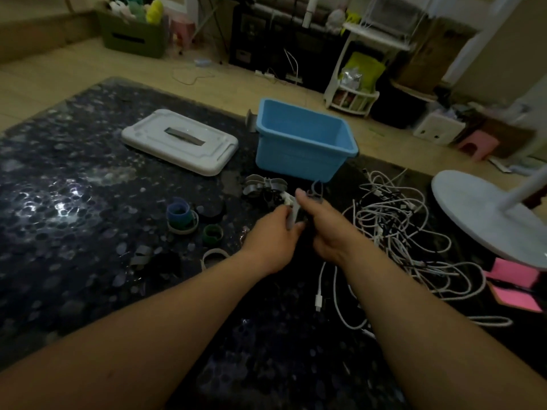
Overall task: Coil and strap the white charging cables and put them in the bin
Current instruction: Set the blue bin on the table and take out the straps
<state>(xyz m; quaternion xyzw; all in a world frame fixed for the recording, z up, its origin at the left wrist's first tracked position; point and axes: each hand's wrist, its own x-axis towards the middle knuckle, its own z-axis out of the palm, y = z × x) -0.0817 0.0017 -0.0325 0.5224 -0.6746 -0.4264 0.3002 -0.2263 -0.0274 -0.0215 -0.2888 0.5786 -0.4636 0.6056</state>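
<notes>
Left hand point(273, 236) pinches grey strap point(291, 216); right hand point(327, 229) grips its other end. White cables point(396, 223) tangled beside; blue bin point(299, 155) just behind.

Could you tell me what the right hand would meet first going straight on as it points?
Probably the blue bin, at its near wall, just beyond the grey strap that the right hand pinches; depth is unclear.

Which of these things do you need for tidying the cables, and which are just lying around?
For the job: white cables, blue bin, held grey strap, spare grey straps.
Just lying about: white lid, round white base, pink papers.
</notes>
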